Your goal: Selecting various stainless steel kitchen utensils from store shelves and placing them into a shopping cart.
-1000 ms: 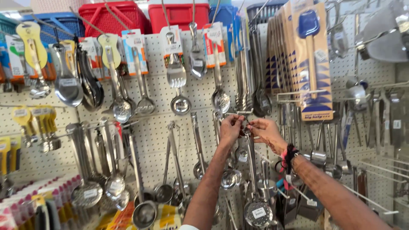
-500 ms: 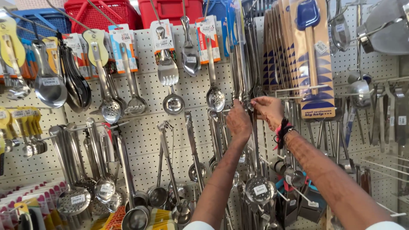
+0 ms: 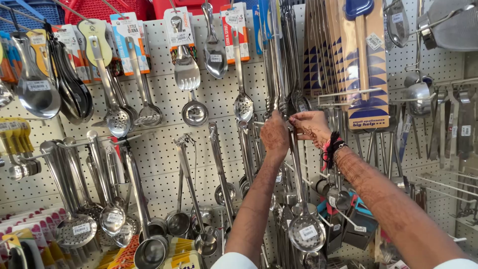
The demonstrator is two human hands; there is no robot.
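Note:
Both my hands are raised to a white pegboard wall (image 3: 164, 149) hung with steel kitchen utensils. My left hand (image 3: 275, 135) and my right hand (image 3: 309, 127) meet at the top of a long steel skimmer handle (image 3: 297, 169), fingers pinched around it near a peg. The skimmer's round perforated bowl (image 3: 306, 232) with a white sticker hangs low between my forearms. Red and black bangles (image 3: 332, 148) ring my right wrist. Just above my hands hangs a bunch of long steel tongs (image 3: 279, 65).
Ladles (image 3: 194, 113), slotted spoons (image 3: 243, 105) and a spatula (image 3: 186, 69) hang left of my hands. More ladles (image 3: 149, 244) crowd the lower left. Wooden spatulas on blue-patterned cards (image 3: 366, 74) hang to the right. Red baskets (image 3: 99, 9) sit on top.
The view has tilted down and shifted; both hands stay together on the skimmer handle, which now hangs lower with its bowl between my forearms.

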